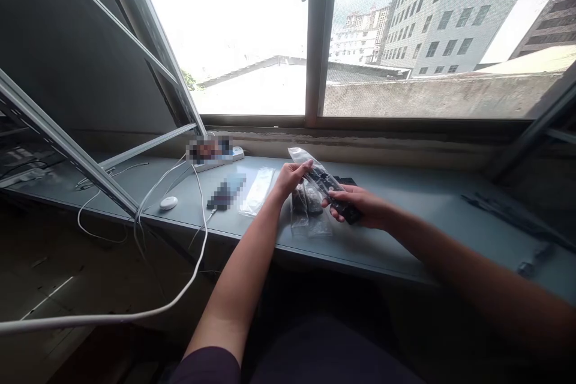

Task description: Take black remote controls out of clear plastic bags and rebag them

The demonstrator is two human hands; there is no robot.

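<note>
Between my hands is a narrow clear plastic bag (299, 155), slanting down to the right over the table. Inside its lower part, or partly in it, is a long black object (324, 179) shaped like a remote control; its exact kind is unclear. My left hand (290, 180) pinches the bag near its upper left end. Lower down, my right hand (357, 203) is closed around the black object and the bag. Beneath them lie clear bags (300, 213) with dark contents, and another black item (346, 181) shows behind.
Flat clear bags (260, 189) lie left of my hands, beside a blurred phone (225, 193) on a cable. A white round case (168, 203), a power strip (218, 159) and white cables (204, 216) are farther left. Dark strips (508, 213) lie right, near the metal frame.
</note>
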